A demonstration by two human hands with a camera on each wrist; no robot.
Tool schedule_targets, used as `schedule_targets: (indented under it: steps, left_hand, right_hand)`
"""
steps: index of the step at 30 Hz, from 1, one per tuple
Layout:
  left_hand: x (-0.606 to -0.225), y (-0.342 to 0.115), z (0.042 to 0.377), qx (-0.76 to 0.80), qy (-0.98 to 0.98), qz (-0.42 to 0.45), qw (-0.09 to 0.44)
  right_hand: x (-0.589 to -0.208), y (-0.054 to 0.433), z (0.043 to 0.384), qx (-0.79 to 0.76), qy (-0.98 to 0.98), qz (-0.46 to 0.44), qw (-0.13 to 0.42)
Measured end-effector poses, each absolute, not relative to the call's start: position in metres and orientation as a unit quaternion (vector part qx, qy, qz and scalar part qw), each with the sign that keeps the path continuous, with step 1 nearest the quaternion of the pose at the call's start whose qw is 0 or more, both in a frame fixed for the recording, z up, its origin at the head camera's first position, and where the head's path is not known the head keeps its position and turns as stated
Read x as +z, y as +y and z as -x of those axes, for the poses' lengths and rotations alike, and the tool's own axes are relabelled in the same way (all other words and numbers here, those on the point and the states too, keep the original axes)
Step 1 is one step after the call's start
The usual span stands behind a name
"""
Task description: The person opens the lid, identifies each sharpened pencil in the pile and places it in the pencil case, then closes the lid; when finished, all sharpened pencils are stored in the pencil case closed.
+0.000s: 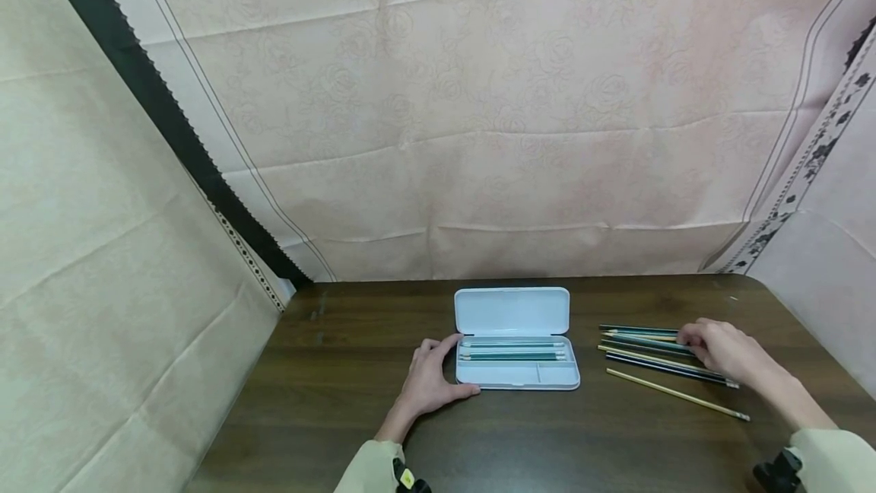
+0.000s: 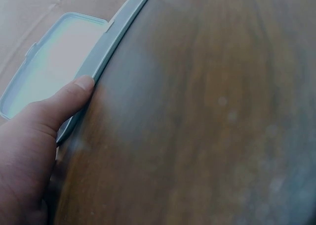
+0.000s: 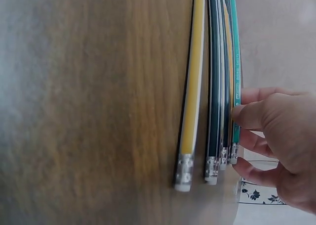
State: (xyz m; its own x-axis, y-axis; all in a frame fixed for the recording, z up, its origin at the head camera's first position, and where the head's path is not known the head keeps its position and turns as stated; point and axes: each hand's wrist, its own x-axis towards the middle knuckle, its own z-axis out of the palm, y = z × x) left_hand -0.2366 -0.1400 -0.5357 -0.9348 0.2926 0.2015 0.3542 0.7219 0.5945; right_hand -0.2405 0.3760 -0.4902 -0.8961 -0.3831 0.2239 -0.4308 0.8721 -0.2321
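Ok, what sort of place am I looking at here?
Probably a screened-off indoor workspace: a wooden-looking table, creased patterned sheets walling it in on three sides, and an open pencil case with loose pencils to its right.

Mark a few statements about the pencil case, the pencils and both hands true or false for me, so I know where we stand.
1. The pencil case is open. True.
2. The left hand holds the left end of the pencil case. True.
3. The right hand holds nothing. False: it pinches a green pencil.
4. The pencil case contains no pencils. False: several pencils lie in its long compartment.
5. A yellow pencil lies apart from the other loose ones, nearer the person. True.
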Motion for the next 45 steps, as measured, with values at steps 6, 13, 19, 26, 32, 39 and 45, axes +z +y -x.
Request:
schedule_targets:
  steps: [6,13,19,26,32,39,45]
  left_hand:
    - [-0.537,-0.141,0.237,-0.328,-0.927,0.179,0.048]
    - [-0.537,-0.141,0.238,-0.328,-0.926,0.180,0.052]
    - [-0.538,-0.140,0.238,-0.324,-0.927,0.182,0.055]
    - [-0.537,-0.140,0.237,-0.327,-0.926,0.182,0.054]
    - [-0.538,-0.141,0.238,-0.325,-0.927,0.179,0.053]
    - [-0.538,-0.141,0.237,-0.323,-0.929,0.176,0.050]
    - [-0.538,-0.140,0.238,-0.320,-0.930,0.174,0.053]
  right_hand:
    - [-0.489,0.369,0.239,0.134,-0.961,-0.223,0.097]
    - [-0.484,0.359,0.236,0.132,-0.957,-0.236,0.109]
    - [-0.478,0.346,0.233,0.137,-0.953,-0.241,0.119]
    - [-0.476,0.331,0.233,0.144,-0.944,-0.262,0.139]
    - [-0.476,0.316,0.234,0.156,-0.932,-0.289,0.154]
    - [-0.477,0.296,0.237,0.173,-0.930,-0.301,0.123]
    - [-0.477,0.281,0.239,0.182,-0.931,-0.297,0.105]
